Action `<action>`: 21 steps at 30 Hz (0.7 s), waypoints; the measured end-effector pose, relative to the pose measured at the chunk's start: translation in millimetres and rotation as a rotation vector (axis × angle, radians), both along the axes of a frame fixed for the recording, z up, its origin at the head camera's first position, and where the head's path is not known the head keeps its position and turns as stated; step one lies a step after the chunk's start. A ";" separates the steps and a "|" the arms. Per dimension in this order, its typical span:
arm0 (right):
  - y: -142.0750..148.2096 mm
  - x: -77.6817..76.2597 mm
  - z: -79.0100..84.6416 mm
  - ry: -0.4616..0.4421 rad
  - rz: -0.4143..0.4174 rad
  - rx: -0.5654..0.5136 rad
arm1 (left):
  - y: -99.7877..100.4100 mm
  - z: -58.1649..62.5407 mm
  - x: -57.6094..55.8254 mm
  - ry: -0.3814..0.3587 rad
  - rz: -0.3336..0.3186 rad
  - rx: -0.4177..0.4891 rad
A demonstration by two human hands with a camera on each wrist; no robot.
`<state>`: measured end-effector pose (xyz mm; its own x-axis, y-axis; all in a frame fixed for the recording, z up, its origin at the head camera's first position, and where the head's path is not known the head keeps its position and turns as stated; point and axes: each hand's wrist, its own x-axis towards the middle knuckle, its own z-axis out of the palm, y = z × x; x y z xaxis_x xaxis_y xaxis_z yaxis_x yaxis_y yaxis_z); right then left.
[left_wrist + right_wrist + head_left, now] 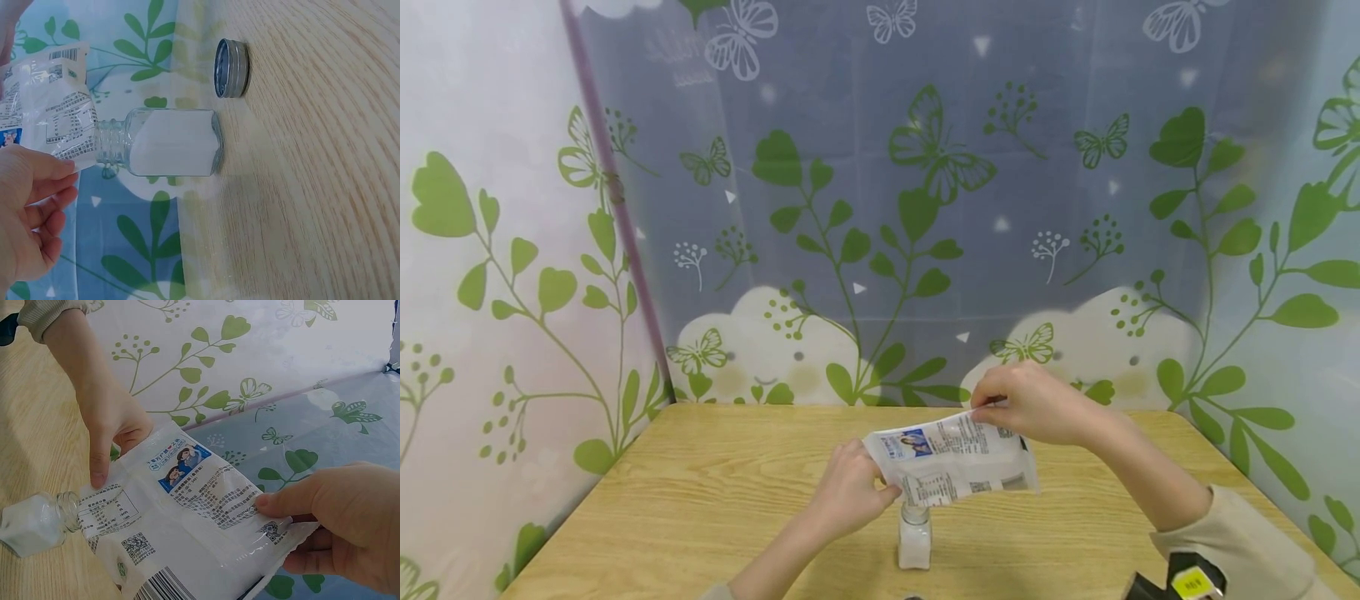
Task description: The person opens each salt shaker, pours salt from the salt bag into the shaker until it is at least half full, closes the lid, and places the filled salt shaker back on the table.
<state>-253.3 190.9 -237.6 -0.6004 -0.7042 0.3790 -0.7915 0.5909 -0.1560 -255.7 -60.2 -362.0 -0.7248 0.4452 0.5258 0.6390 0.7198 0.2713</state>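
Note:
A white printed plastic bag (955, 462) is held tilted over a small clear glass jar (914, 542). My left hand (850, 492) pinches the bag's lower left end beside the jar's mouth. Higher up, my right hand (1030, 404) grips the upper right edge between thumb and fingers. White powder fills most of the upright jar (172, 144), as the left wrist view shows. The bag's corner meets the threaded neck there and hides the opening. In the right wrist view, text, a blue picture and a barcode mark the bag (200, 512).
On the wooden table (715, 492) a silver screw lid (232, 69) lies near the jar. Patterned cloth walls (880, 250) with leaves and butterflies enclose the table at the back and both sides. A black strap device (1180, 579) is on the right forearm.

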 end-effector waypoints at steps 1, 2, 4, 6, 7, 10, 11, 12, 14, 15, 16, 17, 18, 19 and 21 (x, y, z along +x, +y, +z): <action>0.1 -0.1 -0.1 0.001 0.002 0.000 | 0.0 -0.1 0.1 -0.001 0.000 0.002; 0.2 -0.4 -0.2 0.002 0.004 -0.001 | 0.0 -0.2 0.2 0.003 -0.002 0.005; 0.3 -0.9 -0.2 0.003 0.008 -0.003 | -0.1 -0.4 0.2 0.008 -0.004 0.007; 0.2 -1.6 -0.3 0.005 0.011 -0.004 | -0.2 -0.6 -0.1 0.012 -0.004 0.009; 0.1 -1.8 -0.4 0.004 0.012 -0.005 | -0.3 -0.8 0.0 0.013 -0.005 0.009; -0.3 -1.9 -0.4 0.005 0.012 -0.003 | -0.3 -0.9 -0.1 0.020 -0.004 0.007; -0.5 -1.9 -0.3 0.007 0.012 -0.001 | -0.3 -1.0 -0.1 0.021 -0.005 0.008; -0.7 -1.9 -0.2 0.010 0.010 0.000 | -0.2 -0.9 -0.1 0.022 -0.005 0.009; -1.2 -1.7 0.1 0.013 0.006 0.004 | -0.1 -0.9 0.0 0.020 -0.006 0.010; -1.5 -1.6 0.2 0.015 0.004 0.005 | -0.1 -0.9 0.0 0.017 -0.006 0.010; -1.8 -1.5 0.4 0.016 0.002 0.007 | -0.1 -0.7 0.1 0.013 -0.006 0.011; -2.1 -1.4 0.6 0.017 -0.001 0.009 | -0.1 -0.5 0.1 0.007 -0.007 0.012; -2.4 -1.3 0.8 0.017 -0.003 0.009 | 0.0 -0.3 0.0 0.002 -0.006 0.011; -2.6 -1.2 1.0 0.017 -0.004 0.011 | 0.0 -0.2 0.0 -0.004 -0.004 0.010; -2.8 -1.2 1.4 0.014 -0.005 0.012 | 0.2 0.0 -0.2 -0.012 -0.001 0.008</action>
